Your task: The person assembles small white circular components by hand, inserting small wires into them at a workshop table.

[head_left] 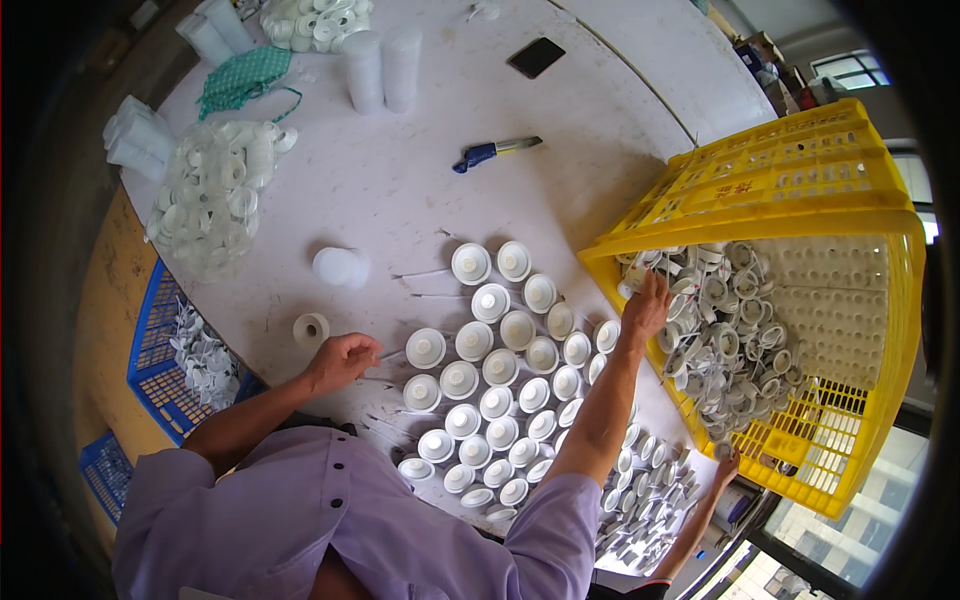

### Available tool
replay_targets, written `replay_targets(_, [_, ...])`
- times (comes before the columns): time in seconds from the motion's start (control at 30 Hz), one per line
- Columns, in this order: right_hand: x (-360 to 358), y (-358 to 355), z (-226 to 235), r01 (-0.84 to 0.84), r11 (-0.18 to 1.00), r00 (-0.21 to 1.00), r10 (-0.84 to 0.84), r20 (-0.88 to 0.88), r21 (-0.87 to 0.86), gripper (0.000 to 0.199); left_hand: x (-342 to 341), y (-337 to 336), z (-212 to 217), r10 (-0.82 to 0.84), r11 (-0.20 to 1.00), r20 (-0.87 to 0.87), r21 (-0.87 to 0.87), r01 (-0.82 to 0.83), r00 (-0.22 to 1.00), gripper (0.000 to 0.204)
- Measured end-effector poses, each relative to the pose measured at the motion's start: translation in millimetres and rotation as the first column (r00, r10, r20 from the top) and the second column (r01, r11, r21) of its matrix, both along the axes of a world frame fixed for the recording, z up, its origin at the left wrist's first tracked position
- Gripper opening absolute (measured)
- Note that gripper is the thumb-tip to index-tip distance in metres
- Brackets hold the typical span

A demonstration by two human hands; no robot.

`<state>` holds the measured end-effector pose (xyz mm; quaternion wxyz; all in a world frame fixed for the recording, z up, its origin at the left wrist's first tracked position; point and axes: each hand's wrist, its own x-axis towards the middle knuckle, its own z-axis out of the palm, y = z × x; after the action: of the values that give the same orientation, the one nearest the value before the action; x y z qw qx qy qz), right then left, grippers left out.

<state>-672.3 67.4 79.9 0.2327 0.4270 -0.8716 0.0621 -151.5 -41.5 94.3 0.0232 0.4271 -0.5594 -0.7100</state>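
Note:
My left hand (347, 361) hovers over the table with its fingers curled together. Whether something small is pinched in it, I cannot make out. A thin wire end lies close to its fingertips, and a white ring (311, 330) sits just beyond it. At the near rim of a tipped yellow crate (750, 225), my right hand (646, 304) is closed on a white plastic part (634, 279). Many white ring-shaped parts with wires (735, 320) fill that crate. Between my arms stand rows of round white lamp-like fittings (497, 366), several with wires trailing left.
Another person's hand (727, 468) touches the crate's lower edge. A utility knife (495, 152) and a phone (536, 58) lie farther off. Bagged white rings (215, 195), a green cloth (243, 78) and stacked white cups (383, 70) occupy the far left. A blue crate (160, 345) stands below.

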Motion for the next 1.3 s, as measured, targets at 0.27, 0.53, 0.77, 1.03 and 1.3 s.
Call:
replay_targets(0.27, [10, 32, 59, 0.215, 0.923, 0.919, -0.081, 0.387, -0.319, 0.021, -1, 13, 12, -0.129, 0.990, -0.042, -0.060, 0.126, 0.991, 0.020])
replay_targets(0.53, [154, 57, 133, 0.200, 0.757, 0.351, 0.537, 0.767, -0.622, 0.025, -36, 6, 110, -0.358, 0.907, -0.262, -0.327, 0.267, 0.896, 0.038])
replay_targets(0.77, [315, 41, 164, -0.050, 0.843, 0.123, 0.537, 0.835, -0.535, 0.028, -45, -3, 128, -0.589, 0.765, -0.476, -0.587, 0.262, 0.653, 0.078])
replay_targets(1.03, [384, 35, 146, -0.027, 0.849, -0.044, 0.526, 0.849, -0.527, 0.041, 27, -5, 123, -0.469, 0.882, -0.592, -0.272, 0.386, 0.655, 0.064])
replay_targets(1.3, [450, 2, 116, -0.490, 0.676, 0.364, 0.732, 0.575, -0.550, 0.028, 103, -6, 71, -0.377, 0.919, -0.359, -0.263, 0.295, 0.854, 0.041])
